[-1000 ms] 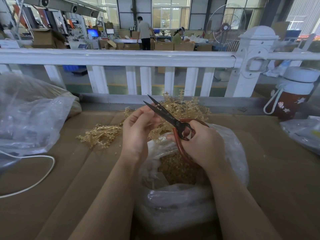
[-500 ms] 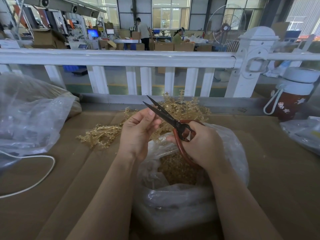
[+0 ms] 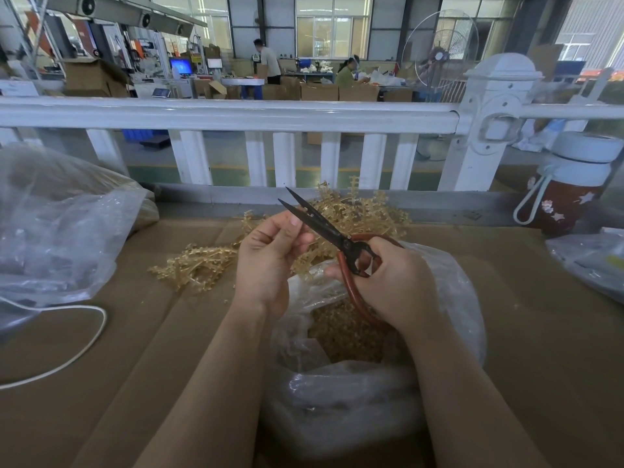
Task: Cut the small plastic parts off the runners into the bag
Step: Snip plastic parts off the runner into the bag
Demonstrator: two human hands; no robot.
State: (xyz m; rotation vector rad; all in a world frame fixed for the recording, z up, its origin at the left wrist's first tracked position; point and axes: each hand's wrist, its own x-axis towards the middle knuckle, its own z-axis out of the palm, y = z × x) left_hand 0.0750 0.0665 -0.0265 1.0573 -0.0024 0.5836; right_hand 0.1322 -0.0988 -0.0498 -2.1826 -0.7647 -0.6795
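Over the open bag [image 3: 449, 285] my left hand [image 3: 266, 261] pinches a runner [image 3: 312, 253] — right hand [image 3: 395, 282] grips scissors [image 3: 324, 228], blades parted. Mid-snip; next, close them on a part.

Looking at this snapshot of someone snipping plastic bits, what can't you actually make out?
Head view only:
- What the left hand pinches: hidden by its fingers.
- Lower scissors handle: behind the right hand.
- Large bag's contents: blurred by cloudy plastic.
- White cord's ends: cut off at the left edge.
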